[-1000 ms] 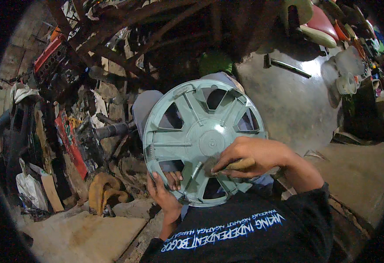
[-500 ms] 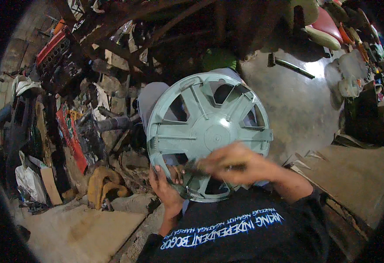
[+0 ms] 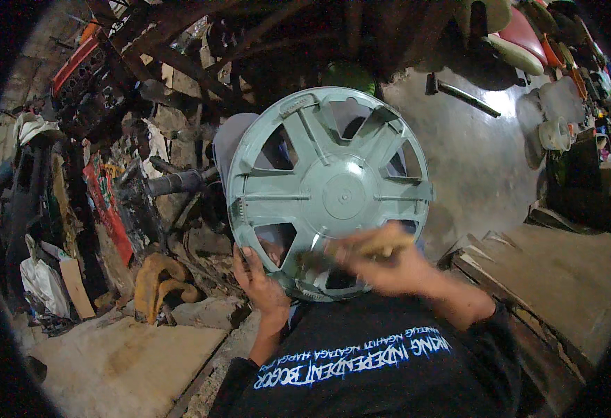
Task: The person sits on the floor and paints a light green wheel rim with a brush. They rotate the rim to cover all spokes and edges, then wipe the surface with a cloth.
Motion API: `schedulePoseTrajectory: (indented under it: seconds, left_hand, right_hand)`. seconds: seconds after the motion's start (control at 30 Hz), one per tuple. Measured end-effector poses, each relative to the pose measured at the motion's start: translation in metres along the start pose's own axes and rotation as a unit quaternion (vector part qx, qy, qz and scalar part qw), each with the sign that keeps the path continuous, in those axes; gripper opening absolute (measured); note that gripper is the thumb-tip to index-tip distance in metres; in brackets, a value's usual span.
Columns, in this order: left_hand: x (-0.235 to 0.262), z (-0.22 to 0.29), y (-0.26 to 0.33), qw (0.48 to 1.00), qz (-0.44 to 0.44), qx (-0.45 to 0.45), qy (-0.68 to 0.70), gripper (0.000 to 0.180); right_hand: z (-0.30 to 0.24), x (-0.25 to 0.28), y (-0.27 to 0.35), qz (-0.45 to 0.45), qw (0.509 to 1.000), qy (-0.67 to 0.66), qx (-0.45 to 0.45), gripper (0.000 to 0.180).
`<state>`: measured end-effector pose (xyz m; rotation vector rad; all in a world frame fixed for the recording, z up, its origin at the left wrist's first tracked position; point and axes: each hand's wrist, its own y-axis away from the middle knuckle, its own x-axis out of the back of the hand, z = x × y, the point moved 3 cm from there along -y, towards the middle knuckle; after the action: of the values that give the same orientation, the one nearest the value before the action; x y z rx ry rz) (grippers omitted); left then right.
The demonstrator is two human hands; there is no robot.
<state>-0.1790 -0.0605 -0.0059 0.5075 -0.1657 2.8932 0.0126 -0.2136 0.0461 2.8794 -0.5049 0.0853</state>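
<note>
The right hand (image 3: 382, 261) is smeared with motion blur, so its fingers cannot be counted, and whether they are clamped on anything cannot be told; a pale, yellowish blur sits in or under it, too soft to identify. That hand covers the lower right part of the hubcap (image 3: 330, 191), hiding one spoke and part of the rim there. The hubcap, a pale grey-green plastic disc with spokes and open wedge-shaped gaps, is held up in front of the person's chest, tilted toward the camera, its lower edge just above the black printed shirt (image 3: 361, 362). The left hand (image 3: 260, 282) grips its lower left rim: the fingers (image 3: 248, 259) curl together over the edge, the thumb on the near side, the tips partly lost behind the rim. Through the gaps only dark shapes show. Behind, the floor (image 3: 480, 160) is bare concrete, with a hammer (image 3: 459, 94) lying toward its far edge. The clutter (image 3: 96, 174) to the left is dim and bent by the lens, hard to sort out.
</note>
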Motion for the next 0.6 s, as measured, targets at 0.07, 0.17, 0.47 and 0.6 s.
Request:
schedulePoseTrajectory:
  seconds: [0.07,0.17,0.47,0.6]
  left_hand:
    - [-0.009,0.015,0.008,0.977,0.029,0.163,0.137,0.039]
    - [-0.014,-0.001,0.008,0.991,0.064,0.088,0.078,0.038]
    - [-0.014,-0.002,-0.004,0.987,-0.025,0.105,0.123,0.042]
    - [-0.017,-0.007,-0.005,0.991,-0.036,0.056,0.119,0.041]
  right_hand:
    - [0.011,0.019,-0.012,0.11,0.993,0.034,0.023,0.015]
    - [-0.014,0.029,-0.008,0.204,0.95,0.205,0.119,0.029]
    - [0.017,0.0,-0.007,0.032,0.991,0.077,0.103,0.03]
    - [-0.005,0.021,-0.009,0.154,0.936,0.288,0.131,0.04]
